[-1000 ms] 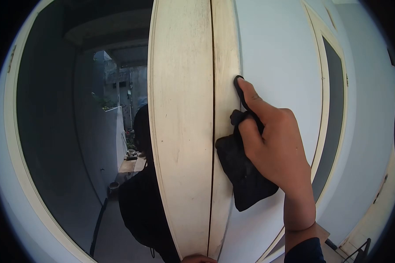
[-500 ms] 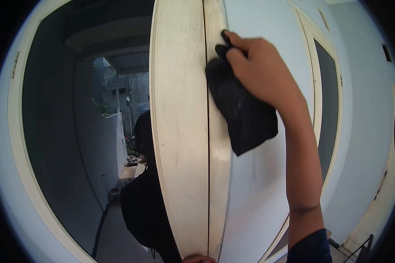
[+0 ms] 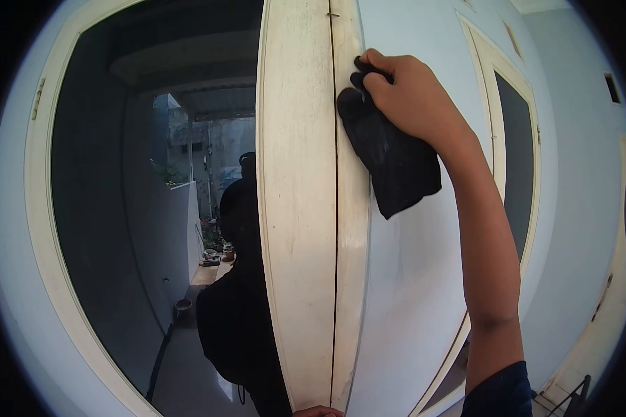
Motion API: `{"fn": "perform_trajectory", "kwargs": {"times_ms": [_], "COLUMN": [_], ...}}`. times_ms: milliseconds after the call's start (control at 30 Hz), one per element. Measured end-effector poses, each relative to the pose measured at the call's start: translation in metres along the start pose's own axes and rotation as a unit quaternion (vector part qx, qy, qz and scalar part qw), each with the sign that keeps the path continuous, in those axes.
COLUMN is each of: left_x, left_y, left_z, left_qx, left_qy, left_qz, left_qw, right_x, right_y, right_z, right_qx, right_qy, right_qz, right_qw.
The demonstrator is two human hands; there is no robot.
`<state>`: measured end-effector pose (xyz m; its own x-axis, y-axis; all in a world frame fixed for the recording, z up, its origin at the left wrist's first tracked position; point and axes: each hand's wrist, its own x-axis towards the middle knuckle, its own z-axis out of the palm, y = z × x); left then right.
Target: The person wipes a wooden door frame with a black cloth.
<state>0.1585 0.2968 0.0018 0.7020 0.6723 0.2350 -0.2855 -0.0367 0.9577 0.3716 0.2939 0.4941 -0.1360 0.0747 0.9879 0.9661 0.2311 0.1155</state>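
My right hand (image 3: 410,94) is raised at the upper middle, its fingers closed on a bunched black cloth (image 3: 396,160). The cloth hangs below the fingers, and its upper part lies over the narrow cream door frame (image 3: 351,243). To the left of the frame, across a thin dark gap, stands the cream edge board of the door (image 3: 299,208). Only a little of my left hand (image 3: 318,411) shows at the bottom edge, by the foot of the visible gap. Its fingers are mostly cut off from view.
Dark glass (image 3: 104,208) fills the door on the left, reflecting a person's dark outline and a yard. A small hook (image 3: 332,14) sits high across the gap. Pale blue wall (image 3: 410,292) runs rightward to a cream-framed window (image 3: 518,132). A dark metal rack (image 3: 577,396) stands low right.
The door and frame have shifted slightly rightward in view, and the hook has come into sight at the top. My right hand still grips the cloth, whose hanging end is now higher.
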Motion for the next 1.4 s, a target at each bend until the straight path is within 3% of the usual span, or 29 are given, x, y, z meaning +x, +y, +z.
{"fn": "perform_trajectory", "kwargs": {"times_ms": [167, 267, 467, 667, 767, 900, 967, 1067, 1200, 1267, 1400], "left_x": [-0.012, -0.015, -0.013, -0.012, -0.013, -0.018, -0.020, -0.018, -0.015, -0.013, -0.024], "left_y": [-0.008, 0.005, -0.001, 0.002, 0.002, -0.001, -0.003, -0.012, 0.017, 0.017, 0.013], "left_z": [0.012, 0.022, 0.033, 0.050, 0.059, 0.061, 0.059, 0.058, 0.077, 0.079, 0.081], "left_qx": [-0.035, -0.018, -0.013, 0.013, 0.027, 0.043, 0.047, 0.059, 0.065, 0.055, 0.026], "left_qy": [-0.019, -0.018, -0.001, 0.010, 0.016, 0.021, 0.026, 0.024, 0.032, 0.027, 0.021], "left_qz": [-0.019, -0.028, -0.018, -0.004, -0.001, -0.003, 0.001, 0.019, 0.046, 0.046, 0.002], "left_qw": [0.999, 0.999, 1.000, 1.000, 0.999, 0.999, 0.999, 0.998, 0.996, 0.997, 0.999], "right_x": [-0.030, -0.005, -0.001, -0.013, 0.027, -0.014, -0.044, -0.041, 0.017, 0.026, -0.027], "right_y": [-0.001, 0.005, -0.010, 0.018, 0.016, 0.007, 0.000, 0.003, 0.011, 0.004, 0.002], "right_z": [-0.005, -0.001, -0.011, 0.007, 0.008, 0.009, 0.002, 0.000, 0.006, -0.004, -0.002], "right_qx": [0.019, 0.027, 0.002, 0.061, 0.050, 0.023, 0.016, 0.054, 0.049, 0.056, -0.011], "right_qy": [-0.040, -0.008, -0.056, 0.009, 0.035, 0.055, -0.016, -0.037, 0.031, -0.018, -0.003], "right_qz": [-0.003, -0.020, 0.041, -0.050, -0.014, -0.021, -0.007, 0.008, -0.002, 0.054, 0.008], "right_qw": [0.999, 0.999, 0.998, 0.997, 0.998, 0.998, 1.000, 0.998, 0.998, 0.997, 1.000]}}
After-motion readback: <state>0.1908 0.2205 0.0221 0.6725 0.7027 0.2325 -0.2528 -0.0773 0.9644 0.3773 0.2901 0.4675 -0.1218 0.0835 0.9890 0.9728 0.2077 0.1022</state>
